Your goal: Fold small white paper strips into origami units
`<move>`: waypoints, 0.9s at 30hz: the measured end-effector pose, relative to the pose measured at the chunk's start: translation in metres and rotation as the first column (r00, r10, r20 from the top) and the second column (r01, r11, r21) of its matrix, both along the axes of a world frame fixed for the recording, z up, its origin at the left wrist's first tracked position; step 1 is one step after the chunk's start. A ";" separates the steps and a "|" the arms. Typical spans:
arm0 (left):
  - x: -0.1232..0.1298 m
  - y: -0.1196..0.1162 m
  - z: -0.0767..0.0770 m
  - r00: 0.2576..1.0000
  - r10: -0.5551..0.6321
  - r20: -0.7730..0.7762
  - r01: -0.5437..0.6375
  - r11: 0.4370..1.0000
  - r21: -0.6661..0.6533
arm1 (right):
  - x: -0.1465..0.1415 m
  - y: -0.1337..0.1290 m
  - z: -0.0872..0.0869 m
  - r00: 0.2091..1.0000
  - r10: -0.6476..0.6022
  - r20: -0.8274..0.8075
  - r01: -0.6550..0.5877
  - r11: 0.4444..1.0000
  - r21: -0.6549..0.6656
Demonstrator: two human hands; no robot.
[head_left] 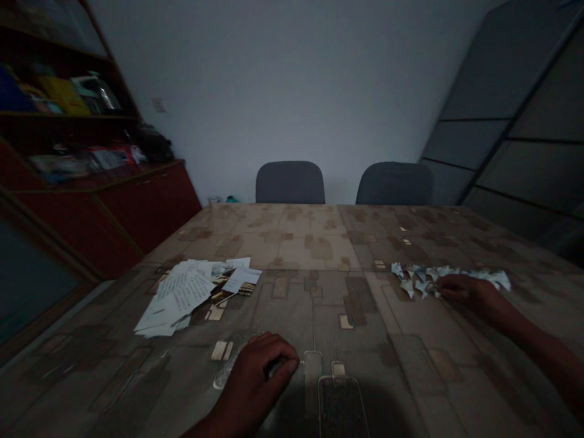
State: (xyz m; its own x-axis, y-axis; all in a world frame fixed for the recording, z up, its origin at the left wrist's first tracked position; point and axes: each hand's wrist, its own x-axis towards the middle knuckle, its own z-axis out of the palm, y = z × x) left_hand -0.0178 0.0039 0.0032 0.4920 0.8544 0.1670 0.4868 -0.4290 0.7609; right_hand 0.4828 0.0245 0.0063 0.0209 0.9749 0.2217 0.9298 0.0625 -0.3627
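Observation:
My left hand [258, 380] rests near the front edge of the table, its fingers curled and the thumb meeting the index finger; nothing shows between them. Over on the right, my right hand [465, 292] reaches to a row of small folded paper pieces [420, 283], its fingers pinched together at the row's near side. What those fingertips hold, if anything, is too small to make out. A loose pile of printed paper sheets [177, 298] lies at the left of the table, with darker picture pieces at its right side.
A patterned cloth covers the table [314, 243]. Two grey chairs [290, 182] stand behind its far edge, against a pale wall. At the left is a red cabinet [150, 204] with items on its shelves. Grey panels [483, 115] rise at the right.

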 end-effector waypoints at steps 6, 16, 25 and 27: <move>0.000 0.000 0.001 1.000 -0.005 0.001 0.005 1.000 -0.006 | -0.003 0.000 0.004 0.999 -0.032 0.005 0.032 0.999 0.014; 0.000 0.000 -0.001 1.000 0.004 -0.003 -0.004 1.000 -0.001 | -0.004 -0.011 0.013 0.995 -0.099 -0.001 0.099 0.987 0.123; 0.001 -0.003 0.004 1.000 0.001 0.031 -0.001 1.000 -0.026 | -0.098 -0.031 0.018 0.984 -0.172 -0.035 0.172 0.905 0.389; 0.002 -0.003 0.004 0.999 0.013 0.034 -0.012 1.000 -0.024 | -0.143 -0.034 0.018 0.998 -0.042 -0.042 0.055 0.926 0.373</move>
State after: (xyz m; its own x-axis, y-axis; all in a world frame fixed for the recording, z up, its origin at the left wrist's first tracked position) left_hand -0.0156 0.0006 0.0070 0.4755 0.8645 0.1631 0.4652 -0.4045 0.7874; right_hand 0.3399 -0.0095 0.0242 0.0791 0.8187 0.5687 0.9233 0.1549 -0.3515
